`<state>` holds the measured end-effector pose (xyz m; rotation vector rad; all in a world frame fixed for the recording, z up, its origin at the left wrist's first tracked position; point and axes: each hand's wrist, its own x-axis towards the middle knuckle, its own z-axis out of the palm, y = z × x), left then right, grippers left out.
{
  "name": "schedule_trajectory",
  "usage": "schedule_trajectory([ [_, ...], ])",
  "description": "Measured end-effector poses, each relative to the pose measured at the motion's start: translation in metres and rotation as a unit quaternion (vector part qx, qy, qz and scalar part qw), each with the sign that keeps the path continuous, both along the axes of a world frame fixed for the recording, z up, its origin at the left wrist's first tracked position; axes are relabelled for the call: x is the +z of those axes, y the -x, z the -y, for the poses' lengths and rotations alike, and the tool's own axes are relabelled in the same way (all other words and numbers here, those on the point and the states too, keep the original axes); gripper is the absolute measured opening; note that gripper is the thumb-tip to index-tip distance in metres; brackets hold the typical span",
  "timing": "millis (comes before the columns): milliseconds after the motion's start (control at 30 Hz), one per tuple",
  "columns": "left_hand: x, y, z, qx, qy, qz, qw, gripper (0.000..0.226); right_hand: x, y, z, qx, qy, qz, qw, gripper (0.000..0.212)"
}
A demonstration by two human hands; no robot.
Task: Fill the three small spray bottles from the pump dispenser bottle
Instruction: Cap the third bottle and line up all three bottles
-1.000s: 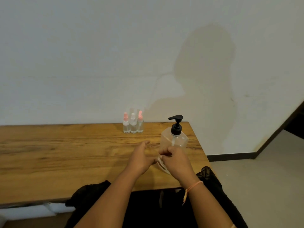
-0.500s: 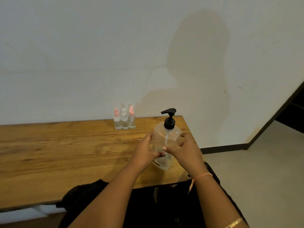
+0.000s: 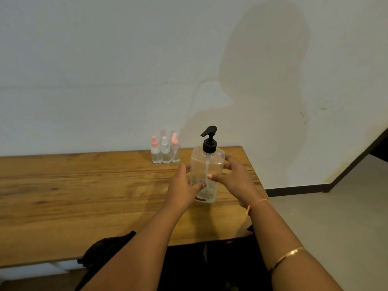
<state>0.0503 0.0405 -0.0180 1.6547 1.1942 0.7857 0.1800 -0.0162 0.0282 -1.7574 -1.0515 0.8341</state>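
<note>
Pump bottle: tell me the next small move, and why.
Probably free the left hand and fetch the nearest of the three spray bottles. Both hands grip the pump bottle, the right hand on its right side, while the spray bottles stand capped by the wall, apart from it.

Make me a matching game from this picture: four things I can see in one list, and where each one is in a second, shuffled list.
Things:
1. pump dispenser bottle
2. three small spray bottles
3. gold bangle
4. orange thread

Places:
A. round the right wrist
B. in a row at the far edge of the table
C. gripped between the left hand and right hand
D. on the right forearm

Pairs: 1-C, 2-B, 3-D, 4-A.
</note>
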Motion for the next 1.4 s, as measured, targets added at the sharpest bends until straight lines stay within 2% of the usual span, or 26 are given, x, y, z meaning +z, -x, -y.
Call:
schedule_trajectory([
  [300,-0.004,0.0,-0.028,0.033,-0.006,0.033,0.999,0.046,-0.01,-0.009,-0.038,0.042,-0.043,-0.065,0.996,0.067],
  [667,-0.018,-0.013,-0.057,0.049,-0.027,0.073,0.996,0.036,-0.019,-0.021,-0.07,0.073,-0.079,-0.077,0.991,0.067],
  [1100,-0.023,-0.016,-0.063,0.05,-0.034,0.091,0.994,0.039,-0.031,-0.027,-0.08,0.083,-0.101,-0.097,0.987,0.066],
  [1400,-0.024,-0.015,-0.065,0.049,-0.035,0.091,0.994,0.054,-0.035,-0.025,-0.08,0.053,-0.107,-0.125,0.985,0.077],
])
